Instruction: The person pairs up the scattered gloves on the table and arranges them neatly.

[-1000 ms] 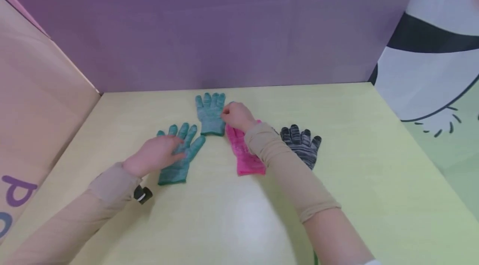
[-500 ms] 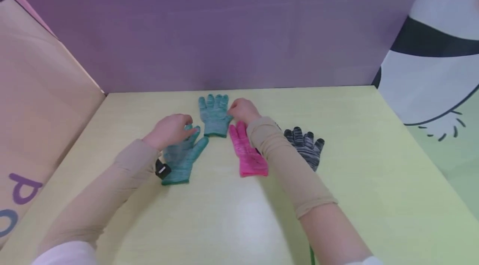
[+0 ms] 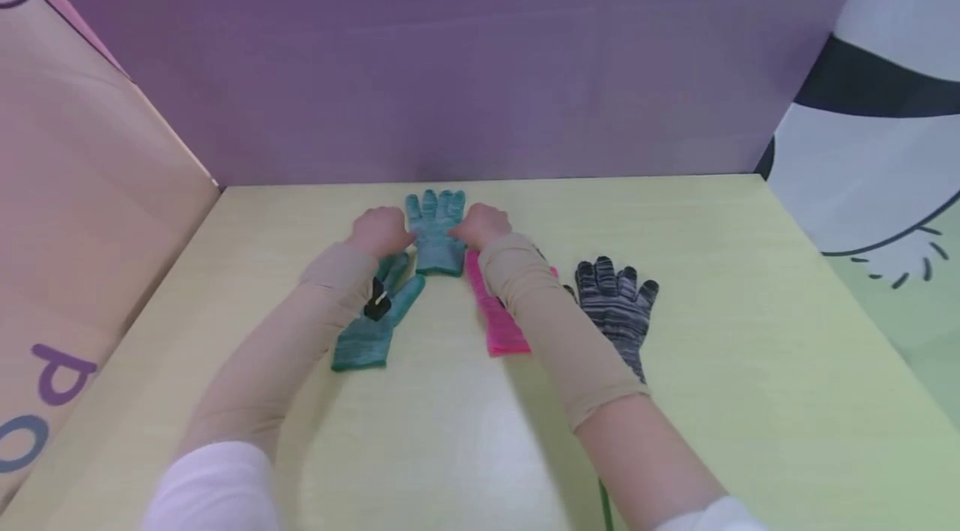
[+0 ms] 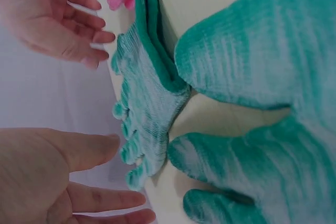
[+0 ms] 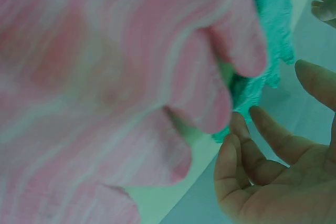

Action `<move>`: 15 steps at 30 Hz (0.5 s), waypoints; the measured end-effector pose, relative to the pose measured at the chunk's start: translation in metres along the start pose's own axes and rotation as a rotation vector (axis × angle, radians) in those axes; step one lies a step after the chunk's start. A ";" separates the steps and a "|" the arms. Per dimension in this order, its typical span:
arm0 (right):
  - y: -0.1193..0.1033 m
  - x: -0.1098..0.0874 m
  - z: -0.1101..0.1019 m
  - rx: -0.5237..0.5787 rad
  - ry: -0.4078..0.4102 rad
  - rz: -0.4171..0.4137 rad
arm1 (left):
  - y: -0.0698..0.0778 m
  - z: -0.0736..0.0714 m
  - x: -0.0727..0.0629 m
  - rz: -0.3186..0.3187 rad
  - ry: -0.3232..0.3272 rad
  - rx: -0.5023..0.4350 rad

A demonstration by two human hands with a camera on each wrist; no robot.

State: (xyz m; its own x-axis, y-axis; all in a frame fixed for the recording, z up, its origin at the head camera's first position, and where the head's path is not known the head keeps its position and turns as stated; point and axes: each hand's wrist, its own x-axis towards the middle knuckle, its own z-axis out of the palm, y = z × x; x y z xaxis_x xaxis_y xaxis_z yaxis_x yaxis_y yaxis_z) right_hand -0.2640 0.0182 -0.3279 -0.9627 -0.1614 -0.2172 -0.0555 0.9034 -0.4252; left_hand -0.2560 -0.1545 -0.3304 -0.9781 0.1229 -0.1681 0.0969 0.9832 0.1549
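Observation:
A teal knit glove point(image 3: 438, 239) lies flat at the back of the table, fingers pointing away. My left hand point(image 3: 381, 231) is beside its left edge; in the left wrist view that hand point(image 4: 58, 177) has its fingers extended with nothing in them. At the glove's right edge is my right hand point(image 3: 483, 224), whose fingers point(image 5: 268, 129) bend loosely near the glove in the right wrist view. Under my left forearm lies a second teal glove point(image 3: 363, 343). A pink glove point(image 3: 498, 327) is partly hidden by my right arm.
To the right lies a black-and-grey striped glove point(image 3: 618, 302), partly covered by my right sleeve. A thin green strip point(image 3: 605, 502) shows beside my right forearm. A purple panel point(image 3: 480, 64) rises behind the table point(image 3: 720, 331), with printed panels on both sides.
My left hand has moved forward and right, from over the front teal glove to the back one's left edge. My right hand stays near that glove's right edge. The view has shifted slightly.

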 end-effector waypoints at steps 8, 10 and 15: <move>0.006 0.002 0.003 -0.055 -0.001 0.047 | -0.002 0.008 0.013 -0.064 -0.057 -0.035; 0.005 0.003 0.005 -0.053 -0.003 0.059 | -0.003 0.011 0.016 -0.072 -0.056 -0.035; 0.003 0.003 0.007 -0.067 -0.002 0.104 | -0.005 0.017 0.021 -0.081 -0.037 -0.024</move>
State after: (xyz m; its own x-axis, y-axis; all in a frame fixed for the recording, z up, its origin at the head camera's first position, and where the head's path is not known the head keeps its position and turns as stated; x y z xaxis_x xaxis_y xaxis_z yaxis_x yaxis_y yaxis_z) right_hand -0.2651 0.0171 -0.3361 -0.9636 -0.0665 -0.2590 0.0266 0.9399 -0.3404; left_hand -0.2742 -0.1551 -0.3509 -0.9750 0.0480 -0.2169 0.0123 0.9866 0.1628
